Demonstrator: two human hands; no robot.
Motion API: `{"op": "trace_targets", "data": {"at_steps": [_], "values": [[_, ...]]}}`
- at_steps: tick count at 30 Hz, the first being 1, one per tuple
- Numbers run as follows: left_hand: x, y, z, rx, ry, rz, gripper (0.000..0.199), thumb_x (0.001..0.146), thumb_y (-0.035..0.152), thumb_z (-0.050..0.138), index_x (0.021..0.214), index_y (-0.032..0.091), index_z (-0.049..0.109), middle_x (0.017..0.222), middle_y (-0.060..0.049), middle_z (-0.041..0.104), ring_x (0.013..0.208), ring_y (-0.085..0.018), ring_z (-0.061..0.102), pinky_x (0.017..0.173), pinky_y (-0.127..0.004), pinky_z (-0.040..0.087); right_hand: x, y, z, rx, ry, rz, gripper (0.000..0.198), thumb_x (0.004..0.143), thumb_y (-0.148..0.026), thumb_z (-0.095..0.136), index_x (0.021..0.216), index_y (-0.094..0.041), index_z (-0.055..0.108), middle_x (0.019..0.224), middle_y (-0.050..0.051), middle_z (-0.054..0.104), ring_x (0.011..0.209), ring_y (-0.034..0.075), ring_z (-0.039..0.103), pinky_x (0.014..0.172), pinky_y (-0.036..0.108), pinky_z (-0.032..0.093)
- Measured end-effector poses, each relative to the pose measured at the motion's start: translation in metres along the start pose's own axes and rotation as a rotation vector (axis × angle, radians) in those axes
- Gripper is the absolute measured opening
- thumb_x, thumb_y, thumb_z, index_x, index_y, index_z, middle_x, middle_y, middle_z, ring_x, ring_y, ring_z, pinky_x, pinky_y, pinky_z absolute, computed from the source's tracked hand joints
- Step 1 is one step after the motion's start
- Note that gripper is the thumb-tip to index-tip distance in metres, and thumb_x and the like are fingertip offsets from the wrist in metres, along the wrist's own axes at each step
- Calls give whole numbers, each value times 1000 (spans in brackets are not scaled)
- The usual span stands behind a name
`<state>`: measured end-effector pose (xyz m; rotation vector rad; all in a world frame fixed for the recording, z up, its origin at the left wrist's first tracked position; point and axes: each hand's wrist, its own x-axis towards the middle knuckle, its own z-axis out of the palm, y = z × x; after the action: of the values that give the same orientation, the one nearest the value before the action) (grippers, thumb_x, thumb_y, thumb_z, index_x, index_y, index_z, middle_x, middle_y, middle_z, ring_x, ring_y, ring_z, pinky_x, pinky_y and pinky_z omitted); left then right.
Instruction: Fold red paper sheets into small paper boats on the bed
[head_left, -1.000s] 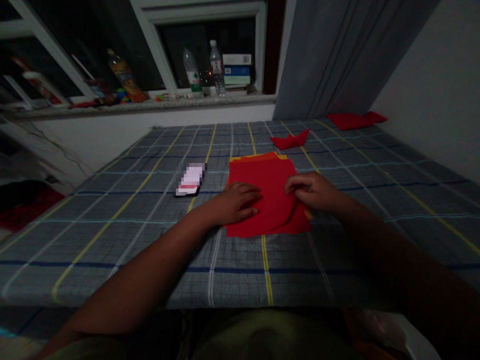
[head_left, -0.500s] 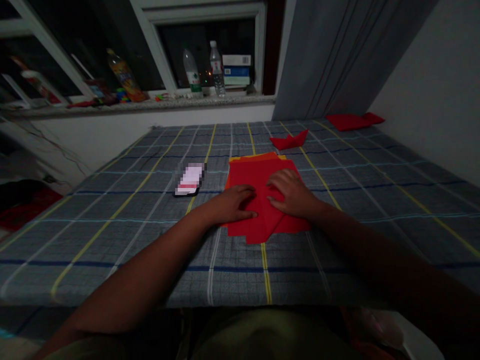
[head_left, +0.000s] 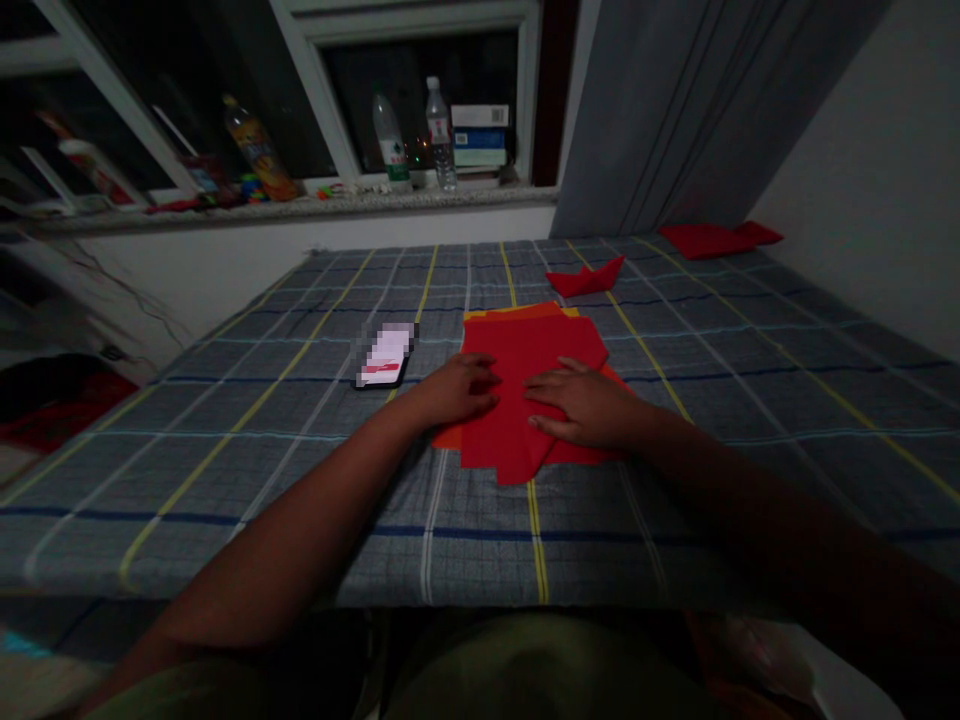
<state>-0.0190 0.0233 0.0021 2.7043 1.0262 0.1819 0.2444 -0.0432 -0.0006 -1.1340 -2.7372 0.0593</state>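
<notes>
A red sheet of paper (head_left: 517, 345) with folded corners at its right side lies on a stack of coloured paper, whose orange sheet (head_left: 448, 438) peeks out at the left edge. My left hand (head_left: 459, 388) rests on the red sheet's left part, its fingers apart and bent a little. On the right part my right hand (head_left: 581, 402) lies nearly flat, fingers stretched toward the middle. Neither hand grips anything. Behind the stack sits a folded red paper boat (head_left: 585, 278).
A phone (head_left: 386, 358) with a lit, blurred screen lies left of the stack on the checked cloth (head_left: 247, 470). More red folded paper (head_left: 712, 240) lies at the far right corner. Bottles (head_left: 390, 145) and boxes (head_left: 480, 135) stand on the windowsill (head_left: 360, 205).
My right hand has moved slightly down and flattened onto the red paper. My left hand has drawn a little to the left. The view has shifted slightly.
</notes>
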Motion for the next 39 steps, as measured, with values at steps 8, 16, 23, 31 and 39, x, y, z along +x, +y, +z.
{"op": "trace_targets", "data": {"at_steps": [8, 16, 23, 31, 39], "values": [[4, -13, -1, -79, 43, -68, 53, 94, 32, 55, 142, 11, 61, 148, -16, 62, 138, -28, 59, 122, -43, 40, 23, -4, 2, -58, -98, 43, 62, 105, -55, 44, 148, -14, 60, 156, 20, 54, 145, 35, 51, 121, 57, 33], [1, -11, -5, -137, 22, -125, 60, 91, 27, 56, 149, 11, 54, 152, -17, 59, 139, -27, 59, 121, -41, 43, 40, -4, 7, -89, -112, 54, 69, 104, -60, 42, 152, -12, 55, 159, 22, 51, 146, 37, 49, 120, 57, 34], [2, -18, 2, -316, 88, -171, 73, 85, 27, 64, 154, 13, 46, 156, -18, 54, 140, -27, 58, 117, -41, 48, 42, -3, 10, -104, -110, 38, 71, 104, -60, 43, 152, -10, 54, 159, 23, 50, 147, 37, 48, 121, 57, 34], [4, -13, 1, -228, 84, -205, 74, 83, 29, 66, 152, 12, 49, 156, -18, 54, 143, -31, 56, 122, -44, 43, 42, -5, 11, -104, -92, 47, 72, 103, -60, 45, 152, -9, 53, 159, 24, 50, 146, 38, 49, 120, 57, 34], [4, -17, 3, -229, 85, -175, 71, 83, 29, 66, 151, 14, 50, 155, -18, 55, 140, -32, 58, 118, -49, 47, 42, -3, 15, -102, -55, 42, 71, 102, -61, 44, 151, -11, 55, 157, 23, 53, 145, 37, 51, 120, 56, 35]]}}
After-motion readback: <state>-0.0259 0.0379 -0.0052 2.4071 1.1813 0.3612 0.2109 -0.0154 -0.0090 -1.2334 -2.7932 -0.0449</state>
